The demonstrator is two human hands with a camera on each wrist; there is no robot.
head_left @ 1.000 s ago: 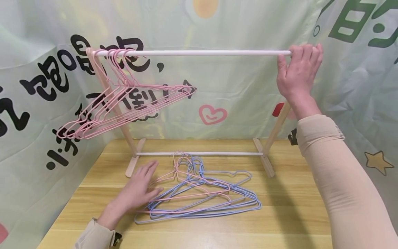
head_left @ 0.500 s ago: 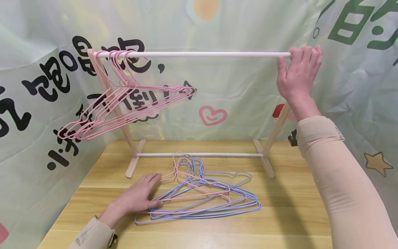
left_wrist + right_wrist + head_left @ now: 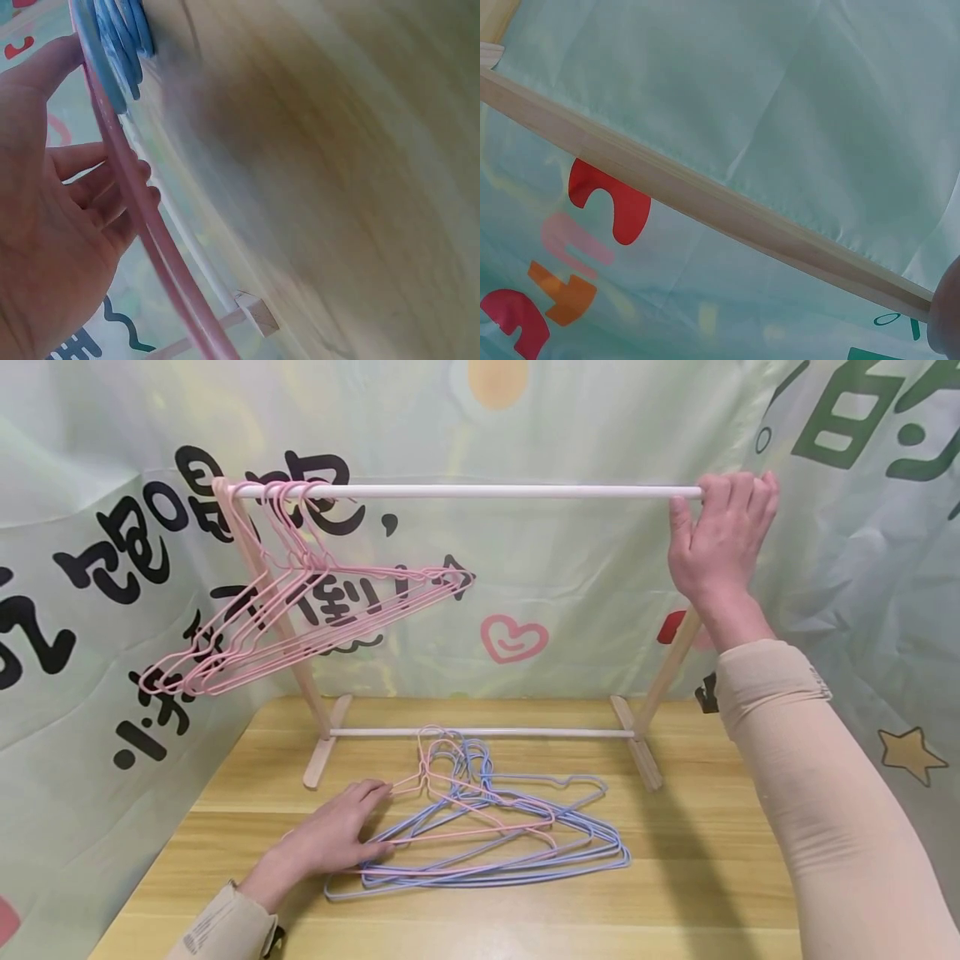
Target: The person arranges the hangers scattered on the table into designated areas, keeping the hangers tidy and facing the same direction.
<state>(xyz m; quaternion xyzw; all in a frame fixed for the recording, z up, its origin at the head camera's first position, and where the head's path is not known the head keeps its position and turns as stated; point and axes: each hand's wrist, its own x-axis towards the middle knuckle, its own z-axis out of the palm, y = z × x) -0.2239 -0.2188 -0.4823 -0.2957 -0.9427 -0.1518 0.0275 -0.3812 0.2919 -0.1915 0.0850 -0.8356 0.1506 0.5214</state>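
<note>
1. Head view: L hand [image 3: 333, 831] at L side of a hanger pile on the bench [image 3: 187, 893]; fingers curled round a pink hanger [image 3: 139, 195], as L wrist cam shows.
2. Pile = pink + blue hangers [image 3: 495, 884] tangled, hooks twd rack's lower bar [image 3: 555, 732].
3. R hand [image 3: 723, 531] up at rack's [image 3: 669, 668] top R corner, fingers clasping it.
4. Hung pink hangers [image 3: 300, 568] bunched on top bar [image 3: 525, 492], nr L post.
5. Printed backdrop [image 3: 600, 568] behind rack.
</note>
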